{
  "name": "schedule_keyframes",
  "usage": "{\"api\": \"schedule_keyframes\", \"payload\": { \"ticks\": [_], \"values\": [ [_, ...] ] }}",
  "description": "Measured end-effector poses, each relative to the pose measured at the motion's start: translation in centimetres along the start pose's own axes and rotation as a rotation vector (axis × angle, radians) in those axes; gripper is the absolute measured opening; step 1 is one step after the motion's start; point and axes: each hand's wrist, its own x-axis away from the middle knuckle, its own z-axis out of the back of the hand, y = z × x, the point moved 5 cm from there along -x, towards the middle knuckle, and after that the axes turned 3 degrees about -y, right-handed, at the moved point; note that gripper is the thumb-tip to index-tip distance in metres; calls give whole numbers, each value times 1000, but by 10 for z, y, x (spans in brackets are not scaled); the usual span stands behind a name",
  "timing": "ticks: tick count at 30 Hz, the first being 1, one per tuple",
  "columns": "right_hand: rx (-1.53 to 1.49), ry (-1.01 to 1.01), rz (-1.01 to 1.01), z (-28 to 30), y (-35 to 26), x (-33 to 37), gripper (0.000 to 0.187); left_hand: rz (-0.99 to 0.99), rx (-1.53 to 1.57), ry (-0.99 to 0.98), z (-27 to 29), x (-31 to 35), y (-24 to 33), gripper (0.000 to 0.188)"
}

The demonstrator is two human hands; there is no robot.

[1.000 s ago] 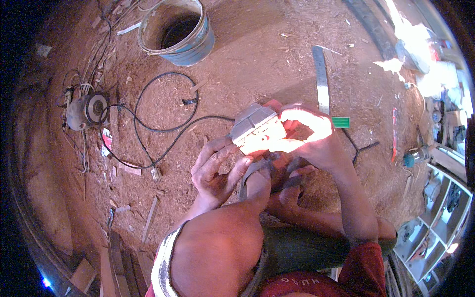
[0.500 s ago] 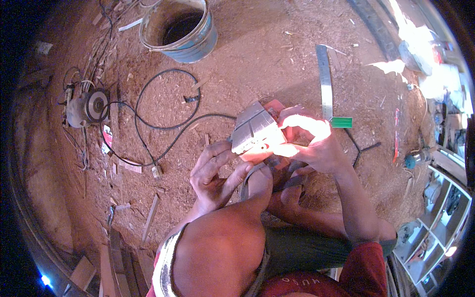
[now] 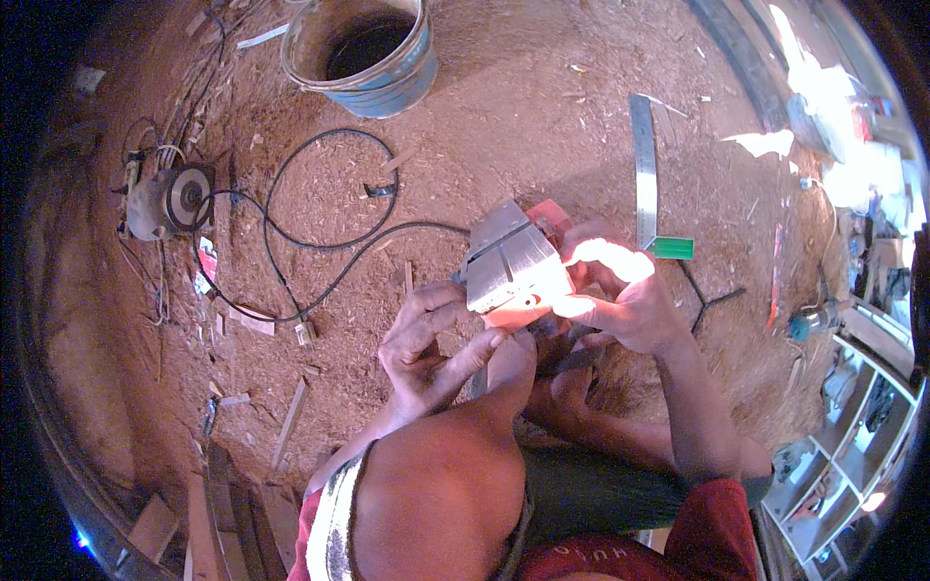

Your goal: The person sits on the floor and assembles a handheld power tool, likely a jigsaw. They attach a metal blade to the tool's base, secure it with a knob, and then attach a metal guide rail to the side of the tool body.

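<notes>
An electric hand planer [image 3: 509,254] with a red body is held bottom up above my lower legs, its metal sole facing me. My left hand [image 3: 426,344] is closed on its left side, thumb along the near edge and fingers bent. On the other side, my right hand [image 3: 625,298] pinches the planer's right edge between thumb and fingers. Bright sunlight washes out those fingertips, so whether they hold anything small cannot be made out. A black cord [image 3: 339,247] runs from the planer's left side and loops over the ground.
A blue bucket [image 3: 392,89] stands at the far side. A grinder with a round disc [image 3: 186,198] lies left. Right of the planer lies a try square with a green handle [image 3: 670,248]. A pale shelf unit [image 3: 848,455] stands at far right; wood offcuts [image 3: 291,423] lie among shavings.
The whole view has shifted slightly. The planer sits a little farther right in the picture, tilted a bit differently, and both hands keep their places on it.
</notes>
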Motion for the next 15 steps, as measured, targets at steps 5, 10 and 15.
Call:
{"api": "schedule_keyframes", "payload": {
  "ticks": [5, 10, 15],
  "values": [
    [35, 42, 54, -3, 3, 4, 36, 22, 63, 7, 2, 5, -6, 32],
    [62, 52, 96, -6, 3, 5, 35, 83, 143, 9, 4, 10, -10, 33],
    [69, 58, 65, -9, 3, 6, 34, 156, 252, 35, 3, 16, -19, 35]
  ]
}}
